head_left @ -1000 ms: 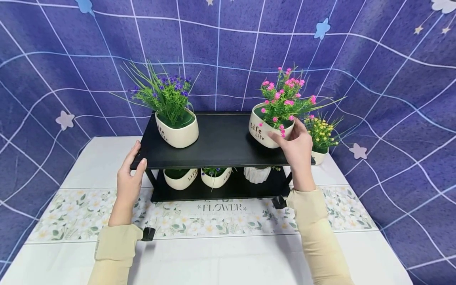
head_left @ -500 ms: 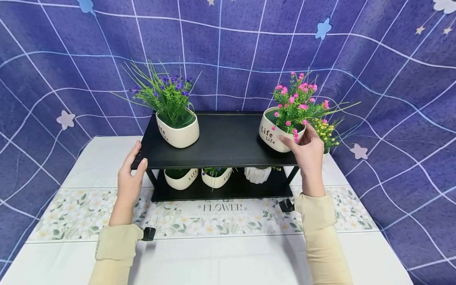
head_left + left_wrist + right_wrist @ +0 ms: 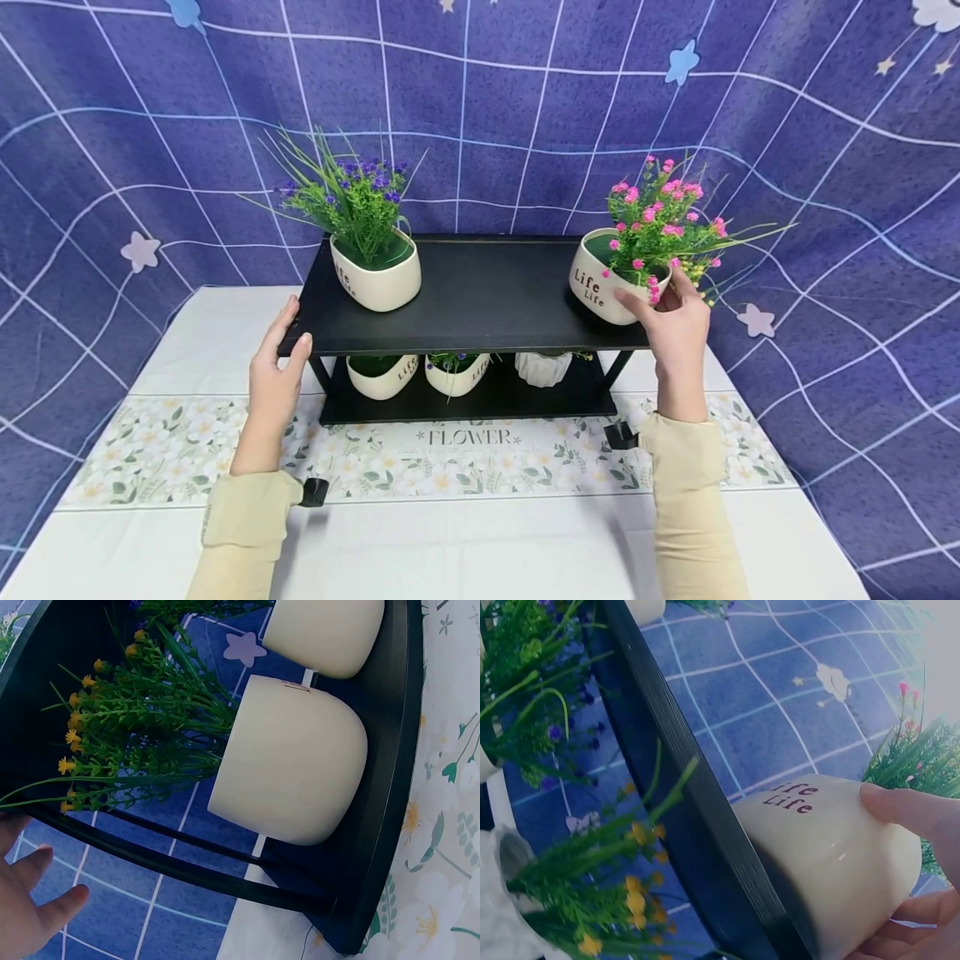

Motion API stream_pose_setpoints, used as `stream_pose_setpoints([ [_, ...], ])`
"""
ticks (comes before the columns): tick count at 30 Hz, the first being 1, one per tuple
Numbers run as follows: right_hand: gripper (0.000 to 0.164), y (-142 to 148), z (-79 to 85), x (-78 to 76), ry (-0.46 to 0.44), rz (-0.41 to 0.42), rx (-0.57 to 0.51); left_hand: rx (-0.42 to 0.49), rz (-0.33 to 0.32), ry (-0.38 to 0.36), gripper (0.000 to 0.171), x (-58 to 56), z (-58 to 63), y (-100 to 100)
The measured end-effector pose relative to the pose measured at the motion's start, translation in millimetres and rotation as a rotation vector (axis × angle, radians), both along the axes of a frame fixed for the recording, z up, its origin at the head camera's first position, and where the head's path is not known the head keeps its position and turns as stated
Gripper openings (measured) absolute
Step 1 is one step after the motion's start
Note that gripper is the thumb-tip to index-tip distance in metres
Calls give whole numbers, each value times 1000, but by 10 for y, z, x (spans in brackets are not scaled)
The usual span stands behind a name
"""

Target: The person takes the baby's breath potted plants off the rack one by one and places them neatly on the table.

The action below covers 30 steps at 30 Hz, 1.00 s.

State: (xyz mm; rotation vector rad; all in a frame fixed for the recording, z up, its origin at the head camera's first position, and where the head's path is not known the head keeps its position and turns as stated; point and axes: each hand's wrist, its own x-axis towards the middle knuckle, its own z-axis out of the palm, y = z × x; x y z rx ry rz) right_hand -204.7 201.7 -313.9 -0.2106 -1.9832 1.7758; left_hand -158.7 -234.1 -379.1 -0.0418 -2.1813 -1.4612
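Note:
A white pot (image 3: 600, 287) of pink flowers (image 3: 667, 208), lettered "Life", is at the right end of the black two-tier shelf's top board (image 3: 480, 292). My right hand (image 3: 681, 333) grips this pot by its right side, thumb on the front; the right wrist view shows the thumb (image 3: 907, 806) against its wall. Whether its base touches the board everywhere, I cannot tell. My left hand (image 3: 276, 375) rests at the board's left end with fairly straight fingers; in the left wrist view its fingers (image 3: 64, 904) are beside the frame. Near it stands a white pot (image 3: 382, 279) of purple flowers.
Below, the lower board (image 3: 480, 408) bears two white lettered pots (image 3: 382, 379) and a ribbed white pot (image 3: 542, 368). Yellow flowers (image 3: 699, 271) show behind my right hand, their pot hidden. A blue patterned cloth (image 3: 480, 100) hangs behind; a white table with a floral strip (image 3: 442, 475) lies in front.
My right hand has moved the pot of pink flowers rightward along the top board, hiding more of the yellow flowers. The left hand has stayed at the shelf's left end.

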Motion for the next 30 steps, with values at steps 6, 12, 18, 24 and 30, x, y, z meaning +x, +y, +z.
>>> stream_pose_setpoints([
  [6,80,120,-17,9,31,-7,-55,-5,1,3,50,16,19,3],
  [12,75,238,-63,8,55,-17,-98,-7,-8,16,50,16,27,7],
  [18,73,359,-85,20,84,-16,-172,-12,-4,19,50,12,29,8],
  [24,73,465,-73,36,79,-36,-204,-19,19,-13,50,-108,-147,-101],
  [30,70,569,-103,31,113,-45,-240,-5,15,-28,50,-52,-70,-51],
])
